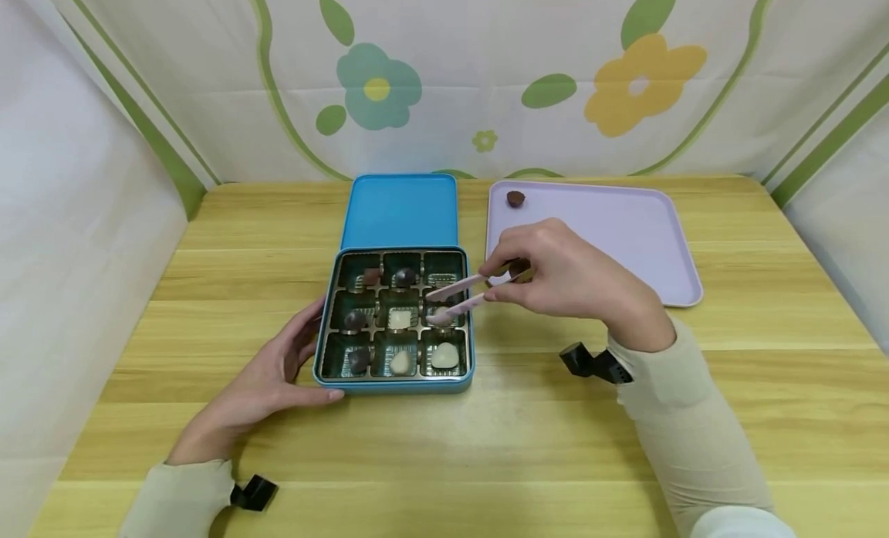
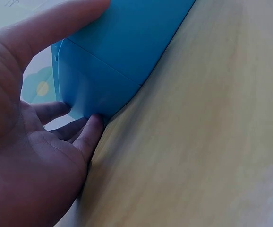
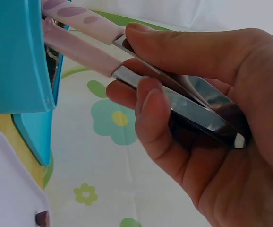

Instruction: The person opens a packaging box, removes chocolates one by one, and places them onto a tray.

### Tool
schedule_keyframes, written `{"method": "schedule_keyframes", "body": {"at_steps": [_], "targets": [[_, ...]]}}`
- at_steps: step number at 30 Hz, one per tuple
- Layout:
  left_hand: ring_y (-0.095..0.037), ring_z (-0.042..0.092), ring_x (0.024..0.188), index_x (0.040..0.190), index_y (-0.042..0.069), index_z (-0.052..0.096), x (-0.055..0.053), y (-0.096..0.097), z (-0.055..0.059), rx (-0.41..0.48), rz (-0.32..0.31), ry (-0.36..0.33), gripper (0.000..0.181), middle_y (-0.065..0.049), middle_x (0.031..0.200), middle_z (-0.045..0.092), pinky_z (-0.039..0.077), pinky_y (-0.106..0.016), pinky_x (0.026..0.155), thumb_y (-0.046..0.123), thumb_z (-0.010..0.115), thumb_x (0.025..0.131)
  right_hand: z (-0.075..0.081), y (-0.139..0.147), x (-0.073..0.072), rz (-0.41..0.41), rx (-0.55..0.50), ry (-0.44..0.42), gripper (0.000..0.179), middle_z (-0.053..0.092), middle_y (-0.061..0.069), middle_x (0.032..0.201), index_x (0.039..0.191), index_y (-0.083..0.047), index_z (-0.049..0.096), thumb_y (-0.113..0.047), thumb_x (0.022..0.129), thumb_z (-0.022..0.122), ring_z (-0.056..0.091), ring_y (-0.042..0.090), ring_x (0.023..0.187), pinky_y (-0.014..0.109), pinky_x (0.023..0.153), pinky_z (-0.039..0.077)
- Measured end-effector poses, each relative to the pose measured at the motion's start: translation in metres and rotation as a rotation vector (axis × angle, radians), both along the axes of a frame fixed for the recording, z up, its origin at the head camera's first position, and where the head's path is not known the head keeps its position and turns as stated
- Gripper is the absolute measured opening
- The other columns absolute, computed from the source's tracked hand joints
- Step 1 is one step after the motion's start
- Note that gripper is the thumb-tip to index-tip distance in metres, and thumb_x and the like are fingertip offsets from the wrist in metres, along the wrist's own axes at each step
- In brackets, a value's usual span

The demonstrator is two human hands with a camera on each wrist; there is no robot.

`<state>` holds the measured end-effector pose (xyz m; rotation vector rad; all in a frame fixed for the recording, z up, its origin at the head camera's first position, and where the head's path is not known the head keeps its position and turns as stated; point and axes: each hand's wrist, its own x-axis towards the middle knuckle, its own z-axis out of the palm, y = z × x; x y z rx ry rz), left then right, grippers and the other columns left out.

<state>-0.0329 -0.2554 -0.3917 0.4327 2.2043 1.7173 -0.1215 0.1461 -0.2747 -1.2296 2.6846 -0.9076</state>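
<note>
A blue tin box (image 1: 399, 386) stands on the table with a nine-compartment insert. Dark and pale chocolates lie in most compartments, among them a white chocolate (image 1: 445, 356) at the front right; the back-right one shows no chocolate. My left hand (image 1: 267, 380) holds the box's front-left corner, thumb along the front wall and fingertips against the left side. In my right hand (image 1: 566, 274) are metal tongs (image 3: 179, 101) with pink, purple-spotted tips. Those tips stand apart over the middle-right compartment, the lower one overlapping a pale chocolate (image 1: 441, 316) there.
Behind the box lies its blue lid (image 1: 403, 210). A lilac tray (image 1: 625, 237) is at the back right, and a brown chocolate (image 1: 515, 199) sits near its far-left corner. Patterned cloth (image 1: 444, 82) hangs along the table's (image 1: 514, 445) back edge.
</note>
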Motion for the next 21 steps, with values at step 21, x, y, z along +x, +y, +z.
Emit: {"method": "schedule_keyframes", "body": {"at_steps": [21], "targets": [[0.001, 0.034, 0.153, 0.174, 0.025, 0.015, 0.0, -0.001, -0.002, -0.009, -0.001, -0.003, 0.123, -0.015, 0.178, 0.023, 0.036, -0.006, 0.117, -0.003, 0.09, 0.081, -0.007, 0.002, -0.008, -0.007, -0.013, -0.069, 0.011, 0.076, -0.007, 0.087, 0.094, -0.017, 0.086, -0.01, 0.087, 0.09, 0.067, 0.005, 0.074, 0.025, 0.068, 0.058]]}}
